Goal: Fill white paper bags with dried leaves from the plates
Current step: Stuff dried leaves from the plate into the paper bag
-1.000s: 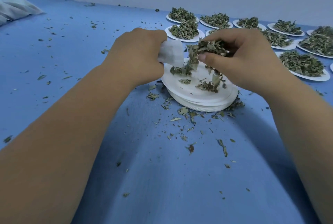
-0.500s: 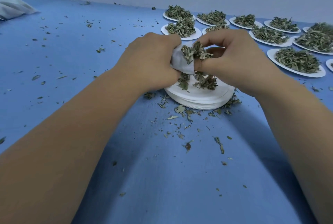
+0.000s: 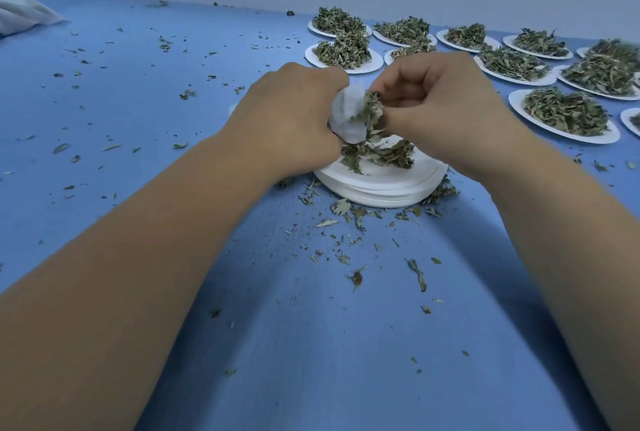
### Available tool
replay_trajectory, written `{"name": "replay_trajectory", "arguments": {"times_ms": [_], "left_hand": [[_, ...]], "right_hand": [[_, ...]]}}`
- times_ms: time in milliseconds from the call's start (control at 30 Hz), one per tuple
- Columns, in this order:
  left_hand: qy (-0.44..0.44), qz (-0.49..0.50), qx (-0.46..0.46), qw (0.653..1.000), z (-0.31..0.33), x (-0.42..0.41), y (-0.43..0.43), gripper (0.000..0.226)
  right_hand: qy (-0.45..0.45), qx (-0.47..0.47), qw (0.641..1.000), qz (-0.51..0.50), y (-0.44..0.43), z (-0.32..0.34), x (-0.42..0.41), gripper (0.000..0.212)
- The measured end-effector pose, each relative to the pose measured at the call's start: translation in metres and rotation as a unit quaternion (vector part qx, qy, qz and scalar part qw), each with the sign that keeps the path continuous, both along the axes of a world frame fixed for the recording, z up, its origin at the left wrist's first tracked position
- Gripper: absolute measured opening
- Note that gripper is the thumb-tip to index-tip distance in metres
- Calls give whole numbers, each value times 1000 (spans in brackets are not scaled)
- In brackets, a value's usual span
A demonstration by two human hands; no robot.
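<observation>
My left hand [image 3: 291, 119] grips a small white paper bag [image 3: 348, 117] above a stack of white plates [image 3: 384, 188]. My right hand [image 3: 446, 108] pinches a clump of dried leaves [image 3: 372, 110] right at the bag's mouth; part of the clump sticks out. A small heap of loose leaves [image 3: 381, 153] lies on the top plate under both hands. Most of the bag is hidden inside my left fist.
Several white plates heaped with dried leaves [image 3: 568, 112] stand at the back right, one of them [image 3: 343, 51] just behind my hands. Leaf crumbs [image 3: 353, 216] litter the blue table. A pale bundle [image 3: 20, 13] lies at the far left edge.
My right hand carried the clump of leaves left to the bag's mouth and pushed it partly in. Both hands drew closer together over the plate stack.
</observation>
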State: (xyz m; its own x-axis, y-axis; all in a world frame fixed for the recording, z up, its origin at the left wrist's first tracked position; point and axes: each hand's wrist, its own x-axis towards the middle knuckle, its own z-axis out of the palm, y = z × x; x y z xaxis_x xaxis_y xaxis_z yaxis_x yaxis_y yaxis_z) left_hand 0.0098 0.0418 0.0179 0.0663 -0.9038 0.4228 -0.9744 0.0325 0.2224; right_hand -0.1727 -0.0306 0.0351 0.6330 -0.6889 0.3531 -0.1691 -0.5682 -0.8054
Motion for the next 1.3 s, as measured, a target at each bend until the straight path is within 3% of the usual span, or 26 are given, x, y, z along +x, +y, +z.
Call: {"name": "replay_trajectory", "arguments": {"times_ms": [133,267,400,433,567,633,1000,1100,1300], "left_hand": [[4,-6,12,1000,-2,-1,-3,25],[-4,12,14,1000,-2,5,-5,22],[-23,31,16,999,-4,11,-6,24],[-29,36,16,999,-4,11,-7,24],[-49,38,12,998,-1,6,-5,19],[-42,31,7,999,0,4,-3,17],[41,-4,-12,999,-2,6,-4,25],[75,-53,-23,995,-2,4,-2,26],[85,-66,-13,994,-2,0,2,31]], "right_hand": [[17,-70,996,-52,2,-5,4,17],[5,9,1000,19,1,-3,2,21],[-39,182,977,102,-2,2,-2,24],[-41,193,974,107,-2,3,-2,18],[-46,92,992,70,2,-3,2,3],[-62,89,992,66,2,-4,2,10],[-106,230,966,48,-7,-2,-3,18],[-100,185,977,22,-5,-1,-3,17],[-58,-12,997,-52,9,-5,6,15]]}}
